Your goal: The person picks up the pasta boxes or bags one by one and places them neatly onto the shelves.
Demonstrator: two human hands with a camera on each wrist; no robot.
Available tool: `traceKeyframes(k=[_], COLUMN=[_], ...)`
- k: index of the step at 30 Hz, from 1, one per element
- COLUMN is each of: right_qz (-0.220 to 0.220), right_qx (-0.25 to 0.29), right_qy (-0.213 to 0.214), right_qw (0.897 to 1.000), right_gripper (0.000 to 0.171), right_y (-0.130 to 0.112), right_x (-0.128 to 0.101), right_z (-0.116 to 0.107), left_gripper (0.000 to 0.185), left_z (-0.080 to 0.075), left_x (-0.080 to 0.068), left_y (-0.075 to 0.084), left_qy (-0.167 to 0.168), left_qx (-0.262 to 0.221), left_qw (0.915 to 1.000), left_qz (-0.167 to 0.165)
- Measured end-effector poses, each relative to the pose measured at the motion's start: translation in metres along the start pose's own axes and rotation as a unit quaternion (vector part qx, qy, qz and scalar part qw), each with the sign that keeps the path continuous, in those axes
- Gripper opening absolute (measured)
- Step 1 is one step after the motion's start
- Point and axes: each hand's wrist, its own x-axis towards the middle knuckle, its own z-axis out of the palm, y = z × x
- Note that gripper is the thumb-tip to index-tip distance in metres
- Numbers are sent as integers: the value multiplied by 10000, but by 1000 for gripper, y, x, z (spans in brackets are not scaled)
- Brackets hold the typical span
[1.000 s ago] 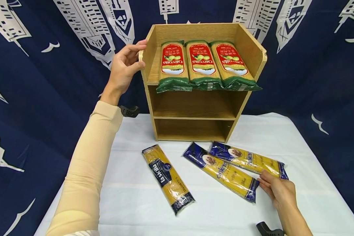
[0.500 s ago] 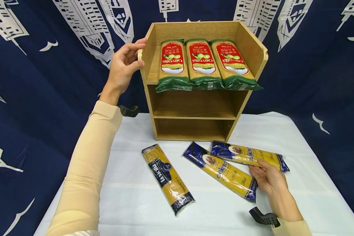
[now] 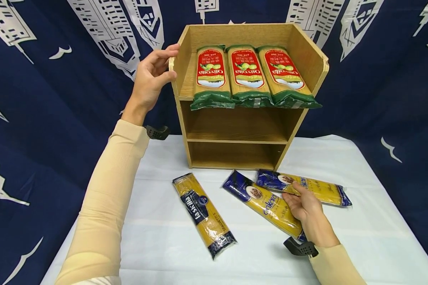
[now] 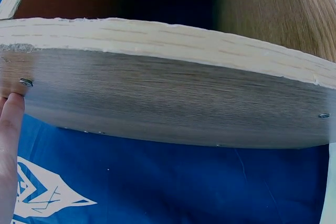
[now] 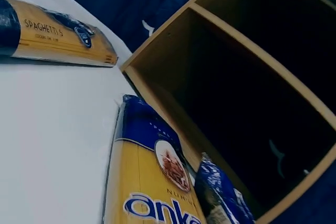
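Overhead, the person's left hand (image 3: 151,77) grips the upper front corner of a wooden shelf unit's (image 3: 308,59) left side panel, thumb on the front edge and fingers curled round the outside; the left wrist view shows one fingertip (image 4: 10,124) against that panel beside a screw. On the top shelf lie three green and red noodle packets (image 3: 249,77) side by side. Below, on the white tablecloth (image 3: 157,245), a yellow spaghetti packet with dark blue ends (image 3: 202,213) lies at the left. Next to it, a middle pasta packet (image 3: 262,202) lies slantwise, and a right-hand pasta packet (image 3: 319,190) sits just behind. The right hand (image 3: 304,208) rests between these two, fingers loosely bent, touching both packets; whether it grips either cannot be told.
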Motion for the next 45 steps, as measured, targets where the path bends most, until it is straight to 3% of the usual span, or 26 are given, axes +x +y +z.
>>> traceKeyframes(k=[3, 7, 18, 24, 30, 34, 40, 45], right_qz=[-152, -336, -1034, -1310, -1231, -1154, -1072, -1085], right_qx=[-199, -257, -321, -100, 97, -24, -45, 335], right_qy=[466, 717, 1233, 1239, 1445, 1569, 1352, 1048], right_qw=[9986, 9965, 9864, 9836, 9818, 9808, 9850, 9880], right_gripper=[45, 24, 36, 37, 48, 43, 32, 29], right_y=[2, 4, 9, 10, 10, 10, 7, 3], right_x=[4, 9, 27, 28, 23, 17, 5, -7], right_z=[7, 13, 27, 27, 24, 19, 10, 1], left_gripper=[41, 41, 41, 41, 41, 40, 41, 40], left_z=[0, 1, 2, 4, 3, 3, 2, 1], left_x=[1, 2, 0, 2, 0, -2, -3, -3], left_y=[1, 2, 2, 2, 2, 1, 2, 0], left_qy=[-11, -13, 20, -10, 16, -1, 13, -12], left_qx=[30, 41, 58, 36, 86, 160, 177, 255], left_qw=[10000, 10000, 10000, 10000, 10000, 9999, 9998, 9996], left_qz=[-2, 7, 44, 60, 30, 17, 42, 126])
